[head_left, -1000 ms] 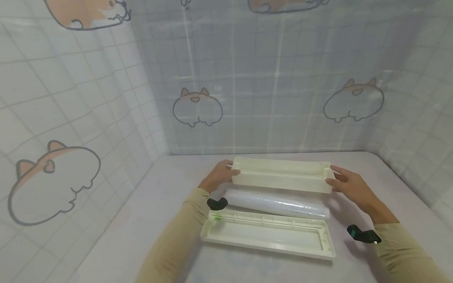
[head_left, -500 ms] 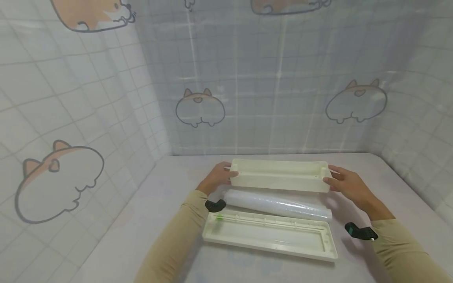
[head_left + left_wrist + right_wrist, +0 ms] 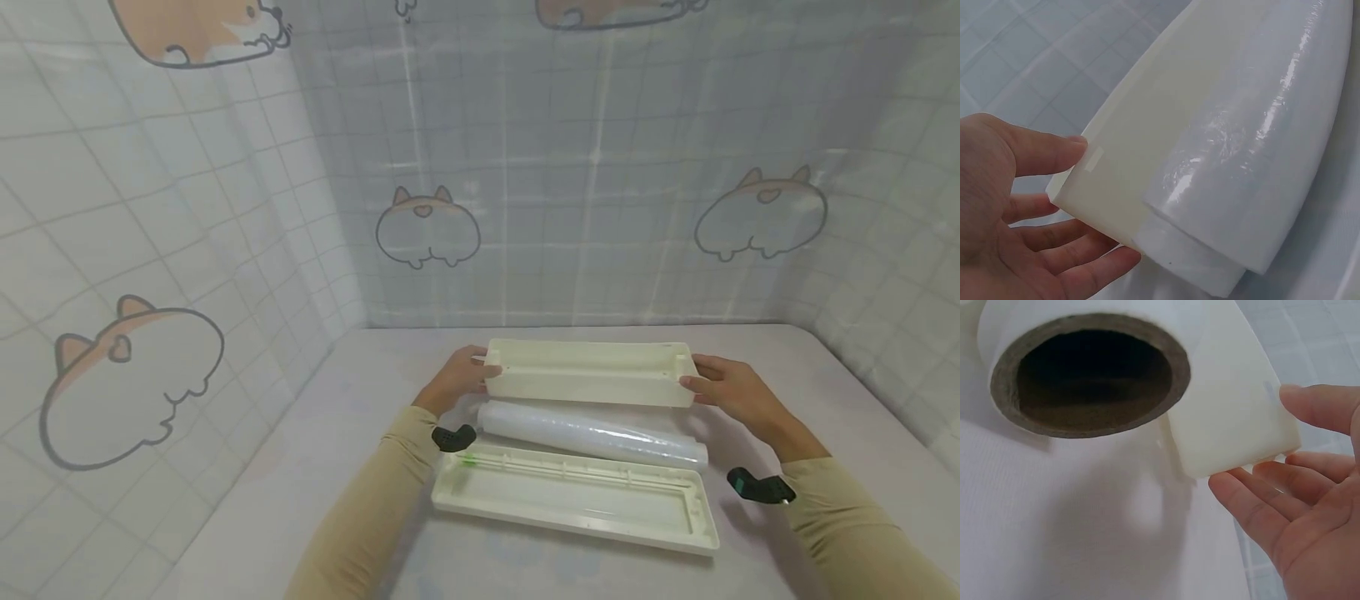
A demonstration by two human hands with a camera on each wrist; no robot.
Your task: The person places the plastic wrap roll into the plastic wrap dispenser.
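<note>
Left hand [image 3: 455,380], right hand [image 3: 741,402] pinch opposite ends of cream box [image 3: 585,387] — long axis side to side between them, neither nearer; white roll [image 3: 592,435] just on person's side, slightly skewed.

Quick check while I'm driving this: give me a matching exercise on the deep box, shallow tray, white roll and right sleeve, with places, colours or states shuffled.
1. deep box
2. shallow tray
3. white roll
4. right sleeve

A. tan
B. shows a hollow, brownish core
C. held by left hand and right hand
D. green-marked near a corner

Pairs: 1-C; 2-D; 3-B; 4-A
</note>
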